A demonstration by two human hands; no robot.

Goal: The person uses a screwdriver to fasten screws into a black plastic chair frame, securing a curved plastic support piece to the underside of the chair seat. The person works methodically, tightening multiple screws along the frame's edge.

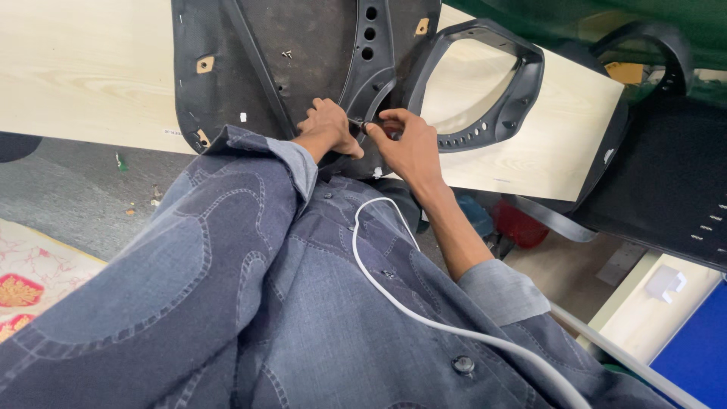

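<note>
A black chair seat base [265, 53] lies underside up on a pale wooden table [76, 68]. A black plastic armrest loop [522, 83] sticks out from its right side. My left hand [327, 127] rests on the seat's near edge by the armrest bracket [369, 45], fingers curled. My right hand [409, 140] meets it there, thumb and fingers pinched on a small dark part, likely a screw or tool tip, between the two hands. What exactly is pinched is too small to tell. Blue denim sleeves cover both arms.
A white cable [394, 295] runs across my shirt. A second black seat part with an armrest [666, 174] leans at the right. Red and blue items [522, 223] sit under the table. Grey floor and a patterned mat [30, 280] lie at left.
</note>
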